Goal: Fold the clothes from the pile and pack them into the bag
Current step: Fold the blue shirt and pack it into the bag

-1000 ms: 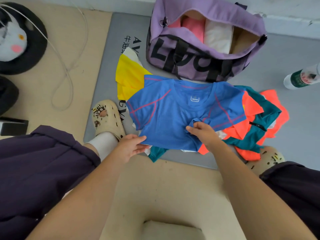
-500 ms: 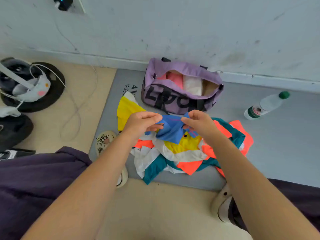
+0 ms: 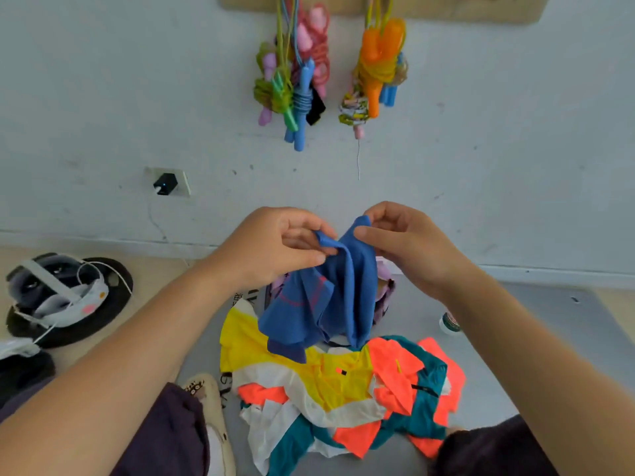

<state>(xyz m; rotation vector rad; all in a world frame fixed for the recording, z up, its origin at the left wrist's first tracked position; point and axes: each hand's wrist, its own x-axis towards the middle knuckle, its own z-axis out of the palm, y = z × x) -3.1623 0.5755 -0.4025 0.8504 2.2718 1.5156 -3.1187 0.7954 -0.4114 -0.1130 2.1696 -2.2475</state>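
A blue T-shirt (image 3: 330, 297) with pink stitching hangs bunched in the air, pinched at its top edge by my left hand (image 3: 275, 245) and my right hand (image 3: 409, 245). Below it on the grey mat (image 3: 536, 338) lies the pile of clothes (image 3: 336, 389) in yellow, white, neon orange and teal. The purple bag (image 3: 385, 290) stands behind the shirt and is almost wholly hidden; only slivers of purple fabric show at the shirt's sides.
A bottle (image 3: 448, 322) lies on the mat right of the bag. A headset on a black round pad (image 3: 65, 300) sits on the floor at left. Skipping ropes (image 3: 299, 84) hang on the wall, a charger (image 3: 165, 183) is plugged in. My slippered foot (image 3: 209, 400) touches the pile's left edge.
The blue shirt lay spread flat on the pile a second ago. Both hands gathered it and raised it high, and my head tilted up toward the wall.
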